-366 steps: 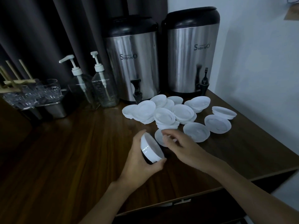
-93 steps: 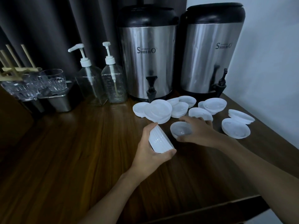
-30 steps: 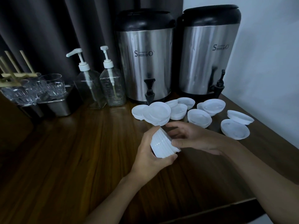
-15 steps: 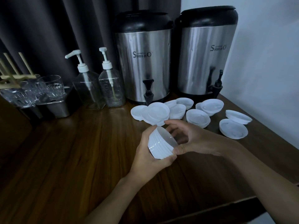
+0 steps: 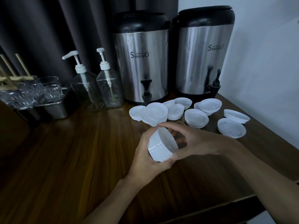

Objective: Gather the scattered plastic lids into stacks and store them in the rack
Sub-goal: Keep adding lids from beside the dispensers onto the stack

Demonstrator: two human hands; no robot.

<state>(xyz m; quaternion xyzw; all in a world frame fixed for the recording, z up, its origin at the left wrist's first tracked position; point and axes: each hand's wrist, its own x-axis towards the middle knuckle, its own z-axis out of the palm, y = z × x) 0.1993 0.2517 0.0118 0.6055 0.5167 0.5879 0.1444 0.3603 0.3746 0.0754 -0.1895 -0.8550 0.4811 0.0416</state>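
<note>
your left hand [image 5: 145,157] wraps its thumb and fingers round the ribbed side of the stack of lids [image 5: 159,147], held clear of the table [image 5: 64,159] between your two hands. your right hand [image 5: 199,141] is half curled, forefinger on the far rim and thumb on the near rim of the top lid, seemingly seating it. the main risk: if that lid goes in crooked, the next ones will likely jam or ride high, and a hard squeeze from the left could pop the nested lids apart and spill them. the loose lids [image 5: 196,118] lie just beyond your right hand, some overlapping, so a hasty reach may drag two at once or nudge one toward the edge to the right of it. the stack's axis, through the nested centres, runs tilted from your left palm up toward your right hand, with the open mouth facing your right palm. a wooden frame [image 5: 9,78] stands well off beyond your left hand; whether it is the rack i cannot tell.
</note>
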